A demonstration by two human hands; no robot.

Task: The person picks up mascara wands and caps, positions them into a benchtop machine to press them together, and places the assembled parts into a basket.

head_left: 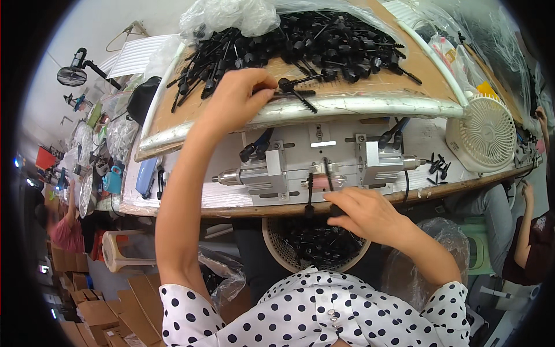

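While right hand grips a brush — left hand overhangs tray.

The brushes are black, the basket beige, the fan cream, the shirt white with black dots.

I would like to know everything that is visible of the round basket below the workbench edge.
The round basket looks like pale beige plastic, with many small holes through its wall. It sits open side up below the workbench edge, close to the polka-dot shirt. Small black parts lie heaped inside. The bench hides its far side, and the right hand covers its upper right part. What supports it cannot be told.
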